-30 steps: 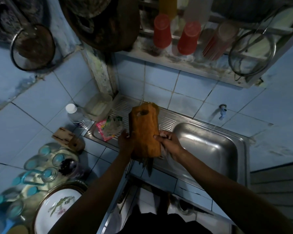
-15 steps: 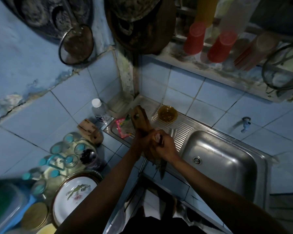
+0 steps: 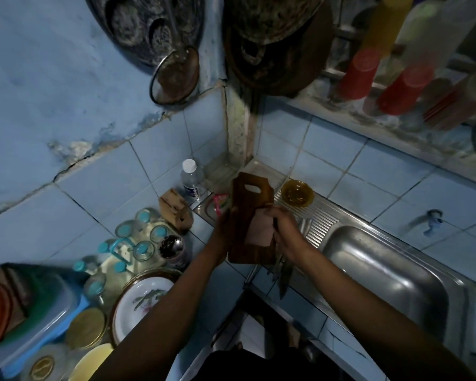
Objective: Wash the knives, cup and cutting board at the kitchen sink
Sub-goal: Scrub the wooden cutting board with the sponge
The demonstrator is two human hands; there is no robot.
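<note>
Wooden cutting board (image 3: pixel 252 215) held upright over the tiled table edge, just left of the steel sink (image 3: pixel 390 273). Left hand (image 3: pixel 222 232) grips its left edge, fingers curled behind. Right hand (image 3: pixel 282 232) wraps the right edge, pressing a pale pad (image 3: pixel 260 232) against the face; knives (image 3: pixel 282 273) hang point-down below this hand, apparently held in the same grip. Amber cup (image 3: pixel 297 193) sits on the drainboard behind. Water bottle (image 3: pixel 190 178) and wooden knife block (image 3: pixel 176 210) stand at left.

The water bottle (image 3: pixel 191 180) label is too blurred to read.
</note>
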